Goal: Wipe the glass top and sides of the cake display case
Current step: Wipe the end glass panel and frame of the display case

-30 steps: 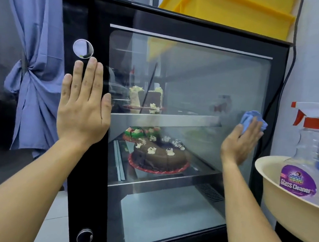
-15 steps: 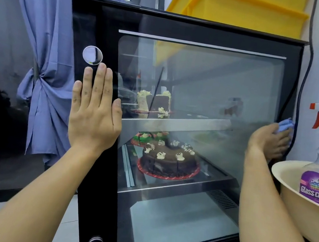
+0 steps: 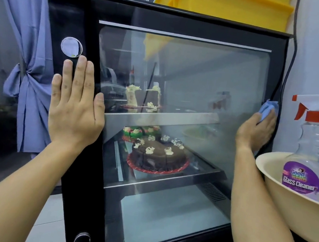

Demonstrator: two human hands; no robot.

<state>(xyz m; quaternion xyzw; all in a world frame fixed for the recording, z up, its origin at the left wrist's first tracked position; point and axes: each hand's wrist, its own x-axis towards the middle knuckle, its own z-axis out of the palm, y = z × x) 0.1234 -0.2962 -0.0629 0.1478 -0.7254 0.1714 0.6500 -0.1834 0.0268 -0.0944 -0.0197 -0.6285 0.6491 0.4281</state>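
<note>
The black-framed cake display case (image 3: 187,25) fills the middle of the view, its side glass pane (image 3: 191,74) facing me. My left hand (image 3: 74,105) lies flat with straight fingers against the black left frame, just below a round chrome knob (image 3: 71,47). My right hand (image 3: 258,129) holds a blue cloth (image 3: 266,110) pressed against the right edge of the glass, fingers curled over it. Inside sit a chocolate cake (image 3: 158,155) on a red plate and cake slices (image 3: 143,98) on the shelf above.
A beige basin (image 3: 284,214) at the right holds a glass cleaner spray bottle (image 3: 306,152) and another bottle. Yellow crates (image 3: 230,4) stand on top of the case. A blue curtain (image 3: 30,63) hangs at the left. A black cable (image 3: 291,57) runs down the white wall.
My right hand slid the cloth rightward from the middle-right of the glass to the pane's right edge. The left hand stayed flat on the frame. The view shifted slightly.
</note>
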